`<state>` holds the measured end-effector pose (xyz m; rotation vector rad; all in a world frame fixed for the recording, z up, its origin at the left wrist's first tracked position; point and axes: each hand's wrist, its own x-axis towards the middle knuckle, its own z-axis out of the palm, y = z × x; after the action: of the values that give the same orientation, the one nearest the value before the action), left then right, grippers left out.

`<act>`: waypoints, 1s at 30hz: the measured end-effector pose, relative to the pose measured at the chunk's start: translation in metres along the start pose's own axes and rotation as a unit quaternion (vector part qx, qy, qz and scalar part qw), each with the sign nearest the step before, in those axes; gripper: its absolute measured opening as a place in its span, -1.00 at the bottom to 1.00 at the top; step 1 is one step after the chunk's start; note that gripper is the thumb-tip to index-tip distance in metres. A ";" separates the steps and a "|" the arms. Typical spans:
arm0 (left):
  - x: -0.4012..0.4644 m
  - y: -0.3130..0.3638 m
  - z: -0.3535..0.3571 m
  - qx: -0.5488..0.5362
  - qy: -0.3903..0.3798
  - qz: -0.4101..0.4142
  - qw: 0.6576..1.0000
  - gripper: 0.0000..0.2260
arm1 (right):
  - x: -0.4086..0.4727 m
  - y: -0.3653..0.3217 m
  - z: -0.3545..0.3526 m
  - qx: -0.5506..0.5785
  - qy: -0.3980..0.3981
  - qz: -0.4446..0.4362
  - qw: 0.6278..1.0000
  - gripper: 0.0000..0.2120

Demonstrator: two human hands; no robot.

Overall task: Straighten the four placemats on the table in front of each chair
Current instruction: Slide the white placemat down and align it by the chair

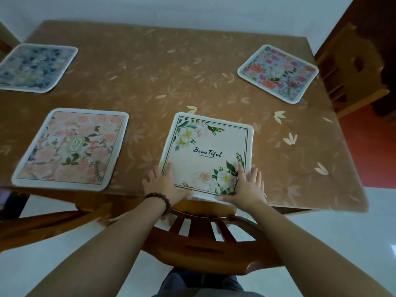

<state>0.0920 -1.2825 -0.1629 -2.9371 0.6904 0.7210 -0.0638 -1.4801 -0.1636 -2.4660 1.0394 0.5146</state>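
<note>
Pressed flat, fingers spread, left hand (165, 185) at 8 o'clock and right hand (248, 187) at 4 o'clock on cream placemat (207, 155), likely squaring it to bench (150, 82) edge.

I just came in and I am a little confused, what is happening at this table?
A person is arranging placemats. Both hands, the left hand and right hand, press flat on the near corners of the "Beautiful" placemat, which overhangs the table edge above a chair. Three other floral mats lie untouched.
</note>
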 end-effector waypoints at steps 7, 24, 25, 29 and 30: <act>-0.009 0.004 0.003 0.029 0.019 0.025 0.999 0.06 | -0.020 0.004 0.013 -0.009 0.029 -0.012 0.999 0.08; -0.013 0.000 0.007 0.034 0.065 0.056 0.996 -0.09 | -0.017 0.017 0.010 0.064 0.038 -0.018 0.997 0.13; -0.013 0.000 0.007 0.036 0.068 0.058 0.995 -0.09 | -0.018 0.018 0.010 0.061 0.037 -0.017 0.997 0.14; -0.013 -0.001 0.008 0.020 0.057 0.045 0.997 0.12 | -0.021 0.022 0.011 0.056 0.045 0.033 0.997 0.26; -0.012 -0.002 0.008 0.013 0.042 0.030 0.999 0.19 | -0.021 0.023 0.012 0.057 0.045 0.052 0.996 0.29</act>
<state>0.0797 -1.2743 -0.1651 -2.9480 0.7928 0.5914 -0.0961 -1.4764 -0.1685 -2.3635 1.2042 0.3678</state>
